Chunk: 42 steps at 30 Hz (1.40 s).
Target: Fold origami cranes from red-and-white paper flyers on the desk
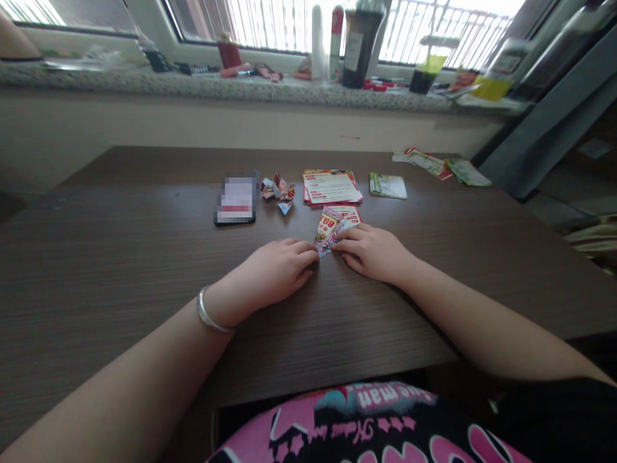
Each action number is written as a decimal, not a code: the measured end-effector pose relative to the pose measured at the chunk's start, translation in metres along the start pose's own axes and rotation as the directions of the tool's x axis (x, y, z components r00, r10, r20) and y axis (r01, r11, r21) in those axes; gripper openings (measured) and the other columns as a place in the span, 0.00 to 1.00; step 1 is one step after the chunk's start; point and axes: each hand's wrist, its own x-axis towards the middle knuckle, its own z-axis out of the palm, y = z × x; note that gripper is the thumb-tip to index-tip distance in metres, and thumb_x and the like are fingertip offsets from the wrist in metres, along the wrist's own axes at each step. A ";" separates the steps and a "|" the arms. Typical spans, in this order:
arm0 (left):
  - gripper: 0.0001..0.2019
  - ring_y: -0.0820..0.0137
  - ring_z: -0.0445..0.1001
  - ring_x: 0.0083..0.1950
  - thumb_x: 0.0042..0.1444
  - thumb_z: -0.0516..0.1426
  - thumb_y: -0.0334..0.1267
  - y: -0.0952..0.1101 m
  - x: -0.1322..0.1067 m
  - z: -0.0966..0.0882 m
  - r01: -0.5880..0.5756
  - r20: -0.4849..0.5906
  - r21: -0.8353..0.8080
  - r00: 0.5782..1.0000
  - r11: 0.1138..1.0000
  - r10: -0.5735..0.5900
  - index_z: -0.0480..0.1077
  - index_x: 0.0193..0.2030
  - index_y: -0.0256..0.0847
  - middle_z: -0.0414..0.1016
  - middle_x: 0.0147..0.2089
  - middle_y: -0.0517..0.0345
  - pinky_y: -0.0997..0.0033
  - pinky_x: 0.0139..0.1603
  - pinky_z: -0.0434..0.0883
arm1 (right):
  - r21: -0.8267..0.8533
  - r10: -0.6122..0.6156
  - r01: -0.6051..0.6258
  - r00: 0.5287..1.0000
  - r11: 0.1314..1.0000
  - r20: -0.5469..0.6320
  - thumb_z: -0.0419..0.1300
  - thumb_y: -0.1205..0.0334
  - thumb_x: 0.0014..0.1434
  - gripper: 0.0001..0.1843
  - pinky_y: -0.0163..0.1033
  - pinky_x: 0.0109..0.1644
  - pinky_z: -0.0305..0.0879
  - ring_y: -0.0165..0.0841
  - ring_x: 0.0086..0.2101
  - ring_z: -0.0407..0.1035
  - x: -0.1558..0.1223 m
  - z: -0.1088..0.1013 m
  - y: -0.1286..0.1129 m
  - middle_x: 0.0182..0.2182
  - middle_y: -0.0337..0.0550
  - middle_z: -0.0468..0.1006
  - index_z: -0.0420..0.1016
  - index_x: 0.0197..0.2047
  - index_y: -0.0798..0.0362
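A small folded piece of colourful printed paper [328,224] lies on the table between my hands. My left hand [282,270] has its fingers curled together at the paper's lower left edge. My right hand [373,252] rests on its right side, fingers bent and pressing on it; the thumb is tucked below. Just beyond, partly covered, is a red-and-white printed sheet [355,213]. Behind it sits a stack of printed leaflets [332,186] with red edges. To the left stands a folded paper shape [279,191] with pointed corners.
A phone [236,199] with a blurred screen lies at the left on the brown table [120,257]. Small printed cards [388,185] sit right of the stack, with more paper strips [429,162] at the back right. Bottles and cups [361,45] line the windowsill [270,90].
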 end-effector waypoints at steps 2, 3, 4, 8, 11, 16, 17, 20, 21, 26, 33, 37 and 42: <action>0.14 0.63 0.73 0.53 0.65 0.49 0.36 -0.003 -0.003 -0.004 -0.013 0.029 0.006 1.000 1.000 0.013 0.72 0.51 0.42 0.74 0.54 0.53 0.61 0.57 0.70 | 0.006 -0.004 0.004 1.000 1.000 -0.002 0.50 0.60 0.66 0.18 0.46 0.53 0.65 0.42 0.50 0.67 -0.001 0.001 0.001 0.51 0.47 0.76 0.76 0.54 0.49; 0.13 0.63 0.74 0.52 0.64 0.50 0.36 -0.004 -0.004 -0.005 -0.022 0.044 0.011 0.999 1.000 0.021 0.72 0.51 0.43 0.74 0.54 0.54 0.61 0.56 0.70 | 0.009 -0.007 0.007 1.000 1.000 -0.002 0.50 0.61 0.66 0.18 0.46 0.53 0.65 0.41 0.50 0.67 -0.001 0.001 0.002 0.51 0.47 0.76 0.76 0.54 0.49; 0.14 0.63 0.74 0.52 0.64 0.50 0.36 -0.005 -0.005 -0.006 -0.024 0.054 0.019 0.998 1.000 0.023 0.72 0.51 0.43 0.75 0.53 0.54 0.61 0.56 0.70 | 0.011 -0.011 0.011 1.000 1.000 -0.002 0.50 0.61 0.66 0.18 0.46 0.53 0.65 0.41 0.50 0.68 -0.001 0.001 0.002 0.52 0.47 0.76 0.76 0.54 0.49; 0.14 0.63 0.74 0.53 0.64 0.50 0.36 -0.007 -0.006 -0.007 -0.020 0.067 0.033 0.998 0.999 0.017 0.73 0.51 0.44 0.75 0.54 0.54 0.61 0.55 0.70 | 0.009 -0.012 0.012 1.000 1.000 -0.005 0.50 0.61 0.66 0.18 0.46 0.53 0.65 0.41 0.49 0.67 -0.001 0.002 0.003 0.52 0.47 0.76 0.76 0.54 0.49; 0.13 0.63 0.74 0.52 0.64 0.50 0.36 -0.006 -0.006 -0.007 -0.009 0.063 0.025 0.998 1.000 0.007 0.73 0.50 0.45 0.75 0.54 0.55 0.62 0.55 0.70 | 0.008 -0.012 0.012 1.000 1.000 0.002 0.50 0.61 0.66 0.18 0.46 0.54 0.65 0.41 0.49 0.68 -0.001 0.001 0.003 0.52 0.47 0.76 0.76 0.53 0.49; 0.13 0.64 0.75 0.48 0.64 0.49 0.37 -0.005 -0.007 -0.012 -0.017 0.102 0.000 0.995 1.000 0.017 0.75 0.44 0.43 0.78 0.47 0.55 0.63 0.52 0.71 | 0.029 -0.012 0.012 1.000 1.000 0.007 0.50 0.61 0.66 0.18 0.46 0.55 0.65 0.41 0.50 0.67 -0.001 0.000 0.005 0.53 0.45 0.75 0.76 0.53 0.49; 0.13 0.64 0.75 0.47 0.64 0.49 0.37 -0.005 -0.007 -0.012 -0.016 0.101 -0.005 0.995 1.000 0.016 0.75 0.44 0.42 0.78 0.46 0.55 0.63 0.52 0.71 | 0.033 -0.010 0.010 1.000 0.999 0.006 0.50 0.61 0.66 0.18 0.47 0.55 0.65 0.41 0.50 0.67 -0.001 0.001 0.006 0.53 0.45 0.75 0.77 0.53 0.49; 0.12 0.65 0.75 0.46 0.64 0.49 0.38 -0.008 -0.006 -0.011 -0.014 0.078 -0.027 0.997 1.000 0.016 0.75 0.42 0.42 0.76 0.45 0.53 0.64 0.50 0.71 | 0.039 -0.010 0.010 1.000 0.999 0.000 0.50 0.61 0.66 0.18 0.47 0.55 0.65 0.41 0.50 0.68 -0.002 0.002 0.007 0.53 0.44 0.75 0.76 0.53 0.49; 0.12 0.65 0.74 0.46 0.64 0.49 0.38 -0.009 -0.005 -0.010 -0.013 0.065 -0.036 0.998 0.999 0.015 0.74 0.41 0.41 0.76 0.45 0.53 0.64 0.49 0.71 | 0.040 -0.012 0.013 1.000 0.999 -0.006 0.50 0.61 0.65 0.18 0.47 0.55 0.66 0.41 0.50 0.68 -0.002 0.003 0.007 0.53 0.44 0.75 0.76 0.53 0.49; 0.13 0.64 0.73 0.47 0.64 0.49 0.40 -0.019 0.000 0.008 0.015 -0.060 -0.116 0.998 0.993 -0.022 0.71 0.49 0.39 0.73 0.47 0.50 0.65 0.49 0.71 | 0.039 -0.109 0.111 0.993 0.993 -0.046 0.51 0.63 0.65 0.18 0.48 0.54 0.67 0.41 0.50 0.68 -0.003 0.006 0.005 0.52 0.47 0.76 0.76 0.54 0.50; 0.30 0.57 0.49 0.72 0.64 0.51 0.47 -0.022 -0.002 0.028 0.066 -0.131 -0.048 0.989 0.997 -0.072 0.55 0.68 0.35 0.53 0.71 0.44 0.56 0.71 0.52 | 0.166 -0.259 0.275 0.960 0.947 -0.107 0.52 0.67 0.63 0.19 0.46 0.57 0.66 0.38 0.51 0.68 -0.001 0.007 0.002 0.53 0.45 0.76 0.76 0.54 0.50; 0.35 0.55 0.45 0.74 0.64 0.48 0.55 -0.020 -0.001 0.031 0.184 -0.034 0.008 0.982 0.983 -0.184 0.52 0.70 0.32 0.49 0.73 0.44 0.49 0.72 0.46 | 0.249 -0.305 0.327 0.944 0.912 -0.124 0.53 0.68 0.61 0.18 0.46 0.56 0.67 0.37 0.51 0.69 0.000 0.005 0.003 0.52 0.41 0.78 0.78 0.51 0.48; 0.36 0.55 0.44 0.74 0.64 0.44 0.57 -0.017 -0.001 0.032 0.260 0.053 0.037 0.964 0.965 -0.262 0.49 0.71 0.33 0.47 0.74 0.46 0.45 0.72 0.43 | 0.312 -0.302 0.332 0.943 0.890 -0.139 0.54 0.67 0.61 0.15 0.46 0.56 0.67 0.36 0.50 0.70 0.001 0.005 0.004 0.49 0.42 0.79 0.79 0.47 0.50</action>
